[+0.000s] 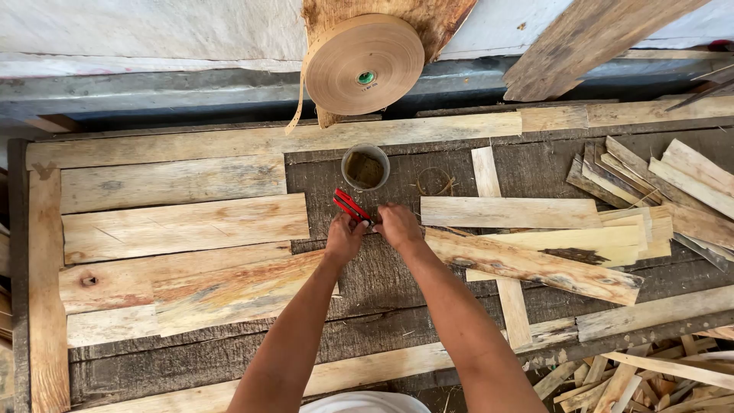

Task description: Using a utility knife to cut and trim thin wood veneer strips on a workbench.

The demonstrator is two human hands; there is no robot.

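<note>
On a dark wooden surface [367,283] strewn with veneer strips [183,226], the left hand [344,237] and right hand [397,226] met, both closed around a red-handled tool [350,206] near a small tin [365,167], seemingly mid-adjustment, needing steady grip next.

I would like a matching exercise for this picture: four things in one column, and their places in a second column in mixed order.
Things:
1. red tool
2. roll of brown tape
3. small cup
4. wood scraps

Places:
A. on the floor, bottom right
B. at the left hand and right hand
C. against the wall, top centre
D. on the bench, just beyond the hands

Pairs: 1-B, 2-C, 3-D, 4-A
</note>
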